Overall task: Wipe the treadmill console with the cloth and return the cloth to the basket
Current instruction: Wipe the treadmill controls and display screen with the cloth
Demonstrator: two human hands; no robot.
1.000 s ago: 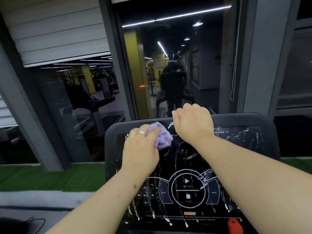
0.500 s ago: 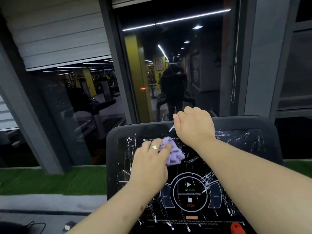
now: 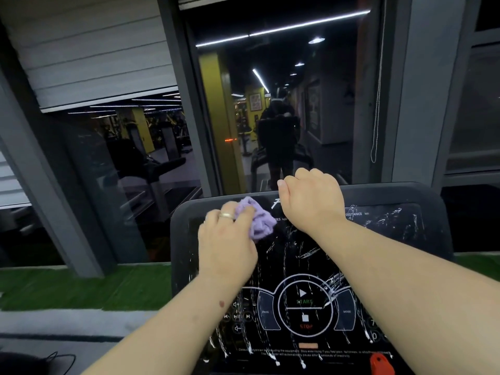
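The black treadmill console fills the lower right, streaked with white marks around its START and STOP dial. My left hand, a ring on one finger, grips a bunched purple cloth and presses it on the console's upper left area. My right hand hooks its curled fingers over the console's top edge. No basket is in view.
A dark window straight ahead mirrors the gym and a person's reflection. Green artificial turf runs along the sill to the left. A red safety key sits at the console's lower right. A thin cord hangs by the grey pillar.
My left hand slid the cloth down and right half a second ago, then back up and left toward the console's top. My right hand stayed on the top edge.
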